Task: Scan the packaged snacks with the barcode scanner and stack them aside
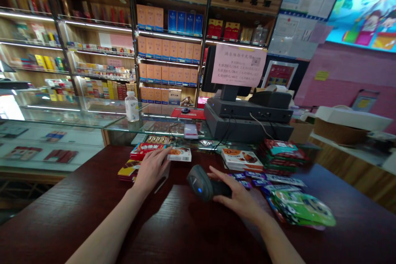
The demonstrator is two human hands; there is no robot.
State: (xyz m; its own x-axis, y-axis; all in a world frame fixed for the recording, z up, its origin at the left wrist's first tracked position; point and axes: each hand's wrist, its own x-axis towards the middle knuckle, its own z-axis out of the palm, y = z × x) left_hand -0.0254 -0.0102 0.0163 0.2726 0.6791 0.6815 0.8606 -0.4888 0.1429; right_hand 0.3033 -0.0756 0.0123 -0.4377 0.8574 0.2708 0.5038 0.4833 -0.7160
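Observation:
On the dark wooden counter, my right hand (236, 196) is around the handle of a black barcode scanner (199, 183). A small blue light glows on the scanner's body. My left hand (154, 167) lies with its fingers stretched forward over the snack boxes. Its fingertips are by a red box (145, 149) and a white box with a food picture (182, 154); whether they press on either is hard to tell. Just left of that hand is a yellow and dark red packet stack (126, 170). Another white and brown box (241, 159) lies beyond the scanner.
Right of the scanner lie purple wrapped bars (260, 178), a green snack bag (303, 208) and a stack of red and green packs (281, 154). Behind are a glass display counter (77, 119), a plastic bottle (132, 108) and a cash register (247, 111).

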